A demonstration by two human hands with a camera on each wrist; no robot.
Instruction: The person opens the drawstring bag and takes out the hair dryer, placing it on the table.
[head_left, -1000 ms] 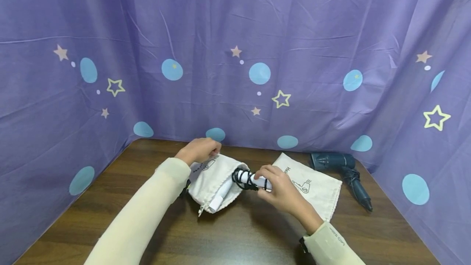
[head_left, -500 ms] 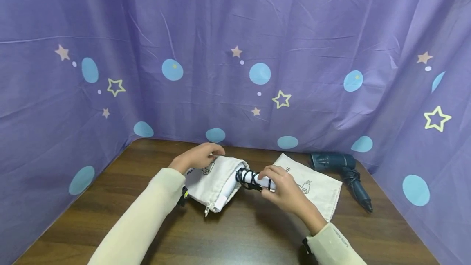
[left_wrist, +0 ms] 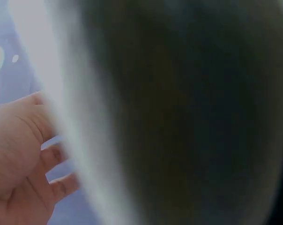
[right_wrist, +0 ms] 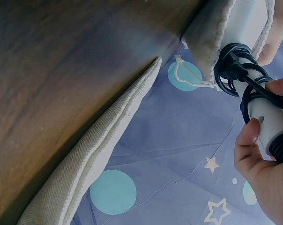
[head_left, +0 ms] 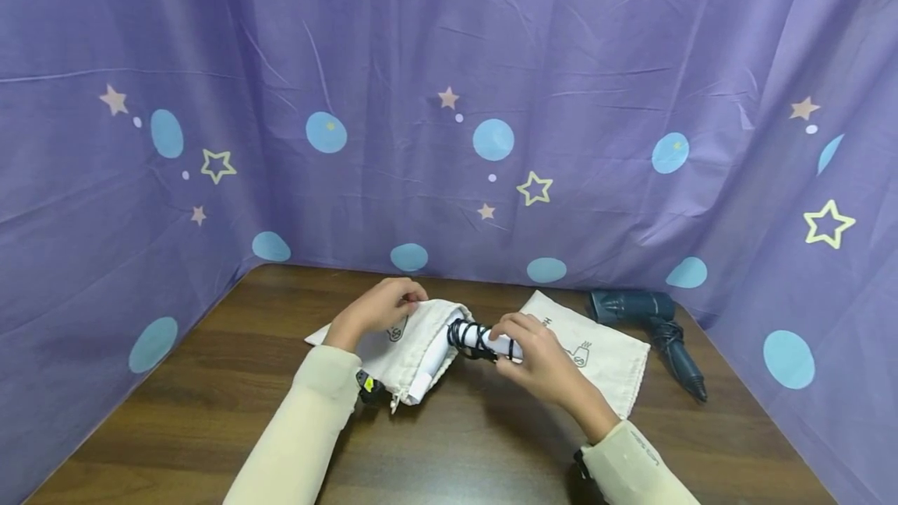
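Note:
A white hair dryer lies partly inside a cream drawstring bag, its handle sticking out toward the right. Black cord is wound around that handle. My right hand grips the handle's end between thumb and fingers; the right wrist view shows the same handle close up. On the far side of the bag, my left hand rests with its fingers at the bag's upper edge. In the left wrist view, the fingers are loosely spread, and a blurred pale shape hides their tips.
Another cream bag, printed with a hair dryer, lies flat on the wooden table beyond my right hand. A dark blue hair dryer with its cord wound up lies at the far right. A purple patterned curtain stands behind the table.
My left hand has lowered from a raised fist and loosened its fingers onto the bag. The bag has shifted slightly right and covers more of the dryer. My right hand keeps its grip.

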